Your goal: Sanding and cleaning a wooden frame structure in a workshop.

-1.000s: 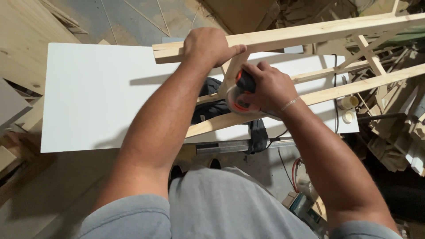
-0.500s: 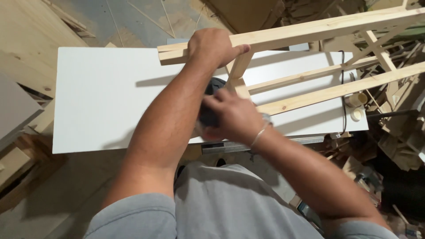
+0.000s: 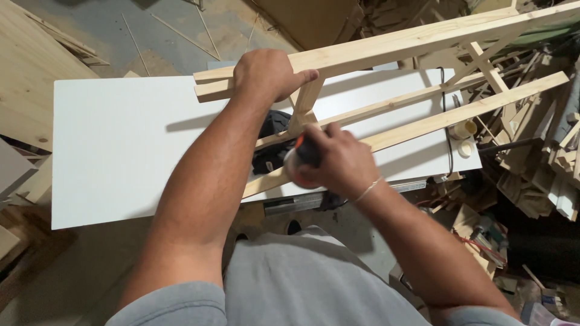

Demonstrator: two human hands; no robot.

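Note:
My left hand [image 3: 266,73] grips the upper rail of a pale wooden frame [image 3: 423,36] that lies tilted over a white board [image 3: 121,151]. My right hand [image 3: 335,160] is closed on an orange and black tool [image 3: 300,158], held against the frame's lower rail [image 3: 459,111] close to a short upright strut [image 3: 305,102]. A black object [image 3: 272,142] lies on the board under the frame, partly hidden by my arms.
Two small pale round pots [image 3: 464,137] sit at the board's right edge beside a thin black cord [image 3: 446,121]. Wood offcuts and slats [image 3: 538,169] are piled at the right. Pale timber boards [image 3: 30,78] lie at the left.
My right hand went left toward the black object, then came back with the orange tool to the lower rail. The left hand kept its hold on the upper rail.

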